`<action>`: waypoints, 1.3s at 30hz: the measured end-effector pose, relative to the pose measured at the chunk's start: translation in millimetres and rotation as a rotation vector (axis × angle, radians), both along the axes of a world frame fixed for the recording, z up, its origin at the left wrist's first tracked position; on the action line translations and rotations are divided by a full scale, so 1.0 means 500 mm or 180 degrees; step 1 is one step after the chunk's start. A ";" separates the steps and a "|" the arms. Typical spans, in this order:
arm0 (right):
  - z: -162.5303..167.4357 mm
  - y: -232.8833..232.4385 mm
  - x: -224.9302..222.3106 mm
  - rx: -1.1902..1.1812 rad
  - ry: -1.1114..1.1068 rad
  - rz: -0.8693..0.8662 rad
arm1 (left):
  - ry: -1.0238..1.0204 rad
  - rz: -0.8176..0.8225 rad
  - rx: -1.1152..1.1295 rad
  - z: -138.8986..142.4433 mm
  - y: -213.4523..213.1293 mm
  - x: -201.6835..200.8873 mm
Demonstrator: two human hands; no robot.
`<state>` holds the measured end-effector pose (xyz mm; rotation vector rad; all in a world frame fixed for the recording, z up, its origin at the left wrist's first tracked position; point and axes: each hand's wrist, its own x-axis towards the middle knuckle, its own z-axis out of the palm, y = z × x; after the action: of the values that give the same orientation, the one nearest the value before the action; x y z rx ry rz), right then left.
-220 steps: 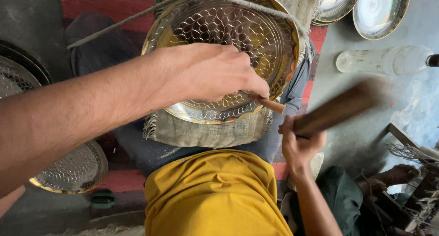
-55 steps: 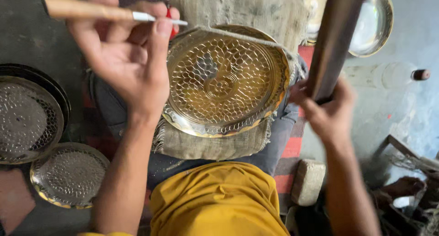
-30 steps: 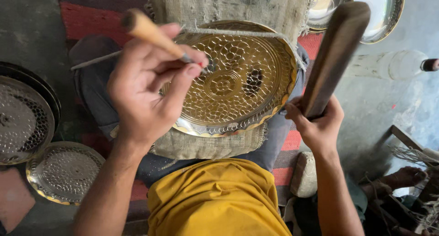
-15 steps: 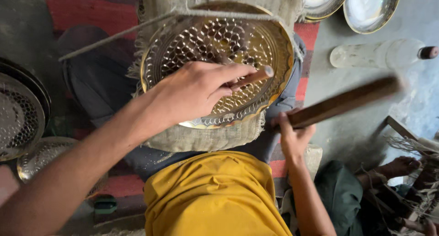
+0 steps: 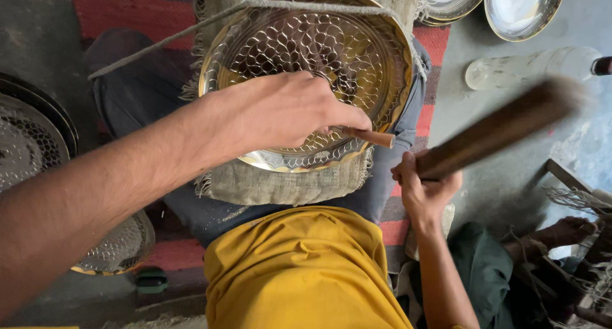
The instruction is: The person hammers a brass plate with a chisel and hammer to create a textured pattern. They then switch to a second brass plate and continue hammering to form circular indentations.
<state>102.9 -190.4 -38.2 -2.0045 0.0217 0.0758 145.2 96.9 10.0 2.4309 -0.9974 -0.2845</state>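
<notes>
So this is right in the middle of the punching step on a brass plate (image 5: pixel 306 80). The plate sits on a burlap pad (image 5: pixel 287 182) on the person's lap, tied down with a cord (image 5: pixel 166 41) running across its top edge. Most of the dish already carries a scale-like embossed pattern; the strip along the near rim looks smoother, and that's where the tool is working.

The left hand (image 5: pixel 280 112) is closed tight around a small wooden-handled punch (image 5: pixel 370 137), fingers curled fully, tip pressed down near the plate's near edge (the tip itself is hidden under the hand). The right hand (image 5: pixel 424 185) is wrapped shut around the lower end of a long dark wooden mallet (image 5: pixel 491 135), which is raised and blurred, off the right side of the plate.

My read: it's a strike-and-shift rhythm. The next move calls for the mallet landing square on the punch's butt end, with the left hand keeping the punch steady so the mark lines up with the neighbouring row.

Around them: patterned plates (image 5: pixel 25 144) on the floor at the left, plain shiny dishes (image 5: pixel 523 7) at the top right, and a clear bottle (image 5: pixel 529 68) lying beside them.
</notes>
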 end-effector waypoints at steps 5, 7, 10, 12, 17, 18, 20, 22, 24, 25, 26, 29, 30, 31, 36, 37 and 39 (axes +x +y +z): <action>-0.007 -0.031 -0.009 -0.1334 -0.0745 0.0494 | 0.0029 0.0095 -0.0178 -0.008 -0.002 -0.007; -0.008 -0.041 -0.007 -0.0809 -0.0556 0.0153 | 0.0125 0.0208 -0.0295 -0.011 -0.005 -0.013; -0.005 -0.056 0.005 -0.1310 -0.0701 0.0556 | 0.0278 0.0429 -0.0607 -0.017 0.001 -0.028; 0.003 -0.061 0.017 -0.1108 -0.0840 0.0747 | 0.0273 0.0511 -0.0882 -0.023 0.008 -0.043; 0.038 -0.063 0.069 -0.1706 -0.0774 0.1060 | 0.0443 0.0905 -0.1034 -0.043 0.007 -0.073; 0.047 -0.061 0.078 -0.1742 -0.0818 0.1144 | 0.0540 0.1003 -0.0962 -0.046 0.006 -0.079; 0.068 -0.058 0.097 -0.1999 -0.0896 0.1449 | 0.0105 0.1016 -0.1245 -0.050 0.009 -0.092; 0.091 -0.054 0.117 -0.2424 -0.0984 0.1894 | -0.0027 0.1024 -0.1275 -0.055 0.009 -0.101; 0.111 -0.048 0.134 -0.2325 -0.1108 0.1731 | 0.0150 0.1045 -0.1041 -0.061 0.002 -0.106; 0.122 -0.044 0.141 -0.2294 -0.1169 0.1623 | 0.0186 0.1142 -0.1084 -0.065 0.000 -0.108; 0.134 -0.039 0.151 -0.2423 -0.1167 0.1791 | 0.0215 0.1245 -0.1125 -0.068 -0.001 -0.113; 0.173 -0.012 0.178 -0.2539 -0.1246 0.2268 | -0.0119 0.1493 -0.1535 -0.076 -0.010 -0.130; 0.190 0.001 0.187 -0.2425 -0.1355 0.2362 | -0.0314 0.1545 -0.1726 -0.077 -0.015 -0.135; 0.209 0.013 0.195 -0.2320 -0.1460 0.2451 | -0.0271 0.1723 -0.1817 -0.082 -0.021 -0.143; 0.284 0.090 0.221 -0.3489 -0.1432 0.2876 | -0.0488 0.2612 -0.2086 -0.092 -0.050 -0.190; 0.296 0.097 0.221 -0.3693 -0.1425 0.2877 | -0.0435 0.2749 -0.2274 -0.093 -0.057 -0.198; 0.311 0.107 0.225 -0.3783 -0.1097 0.2970 | -0.0340 0.3045 -0.2638 -0.092 -0.061 -0.211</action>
<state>215.2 -136.6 117.3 -2.9782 -1.3744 0.3752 39.8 66.3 -35.9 1.8542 0.1198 0.4980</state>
